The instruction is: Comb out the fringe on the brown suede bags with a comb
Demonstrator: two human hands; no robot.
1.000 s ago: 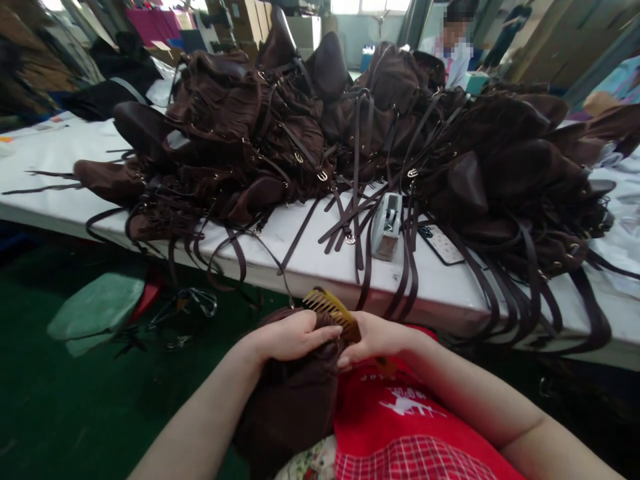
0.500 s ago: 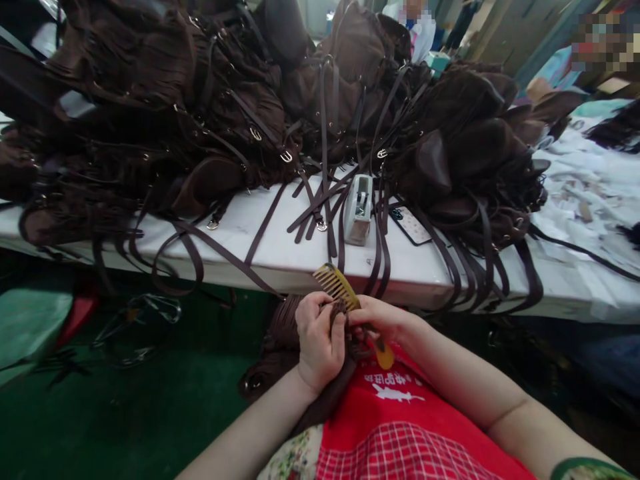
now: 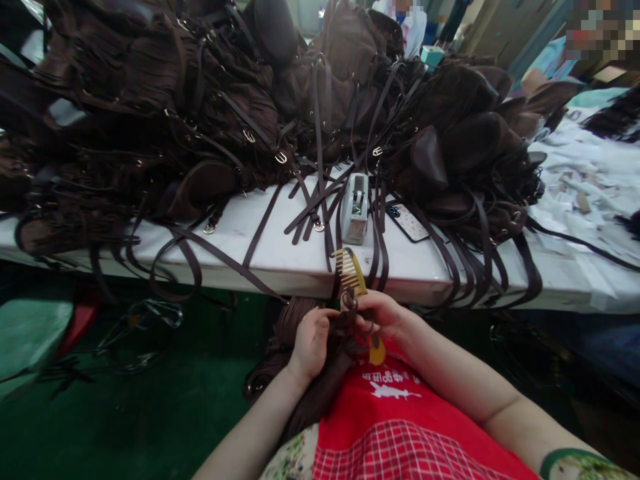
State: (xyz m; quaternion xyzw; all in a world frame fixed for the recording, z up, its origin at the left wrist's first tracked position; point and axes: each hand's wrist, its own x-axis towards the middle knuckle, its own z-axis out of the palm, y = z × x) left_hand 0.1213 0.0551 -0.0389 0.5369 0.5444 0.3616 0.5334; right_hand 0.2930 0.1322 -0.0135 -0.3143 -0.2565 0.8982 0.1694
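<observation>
A brown fringed bag [image 3: 320, 393] rests on my lap against the red apron. My left hand [image 3: 313, 340] is closed on a thin brown strip of it, thumb and fingers pinched together. Just to the right, my right hand [image 3: 380, 312] grips a yellow comb [image 3: 351, 270], teeth pointing up and left, its rounded handle end showing below the hand. Brown strips are bunched between the two hands, beside the right fingers. Which strip belongs where is too small to tell.
Brown bags [image 3: 240, 100] with straps and buckles are heaped along the white table [image 3: 280, 260]. A tape dispenser [image 3: 355, 210] and a patterned phone [image 3: 409, 222] lie near its edge. Straps hang over the edge. A person [image 3: 413, 30] stands far behind.
My left hand has moved apart from my right, down and slightly left, drawing a strip. The comb has tilted more upright and shifted right. The view has shifted slightly.
</observation>
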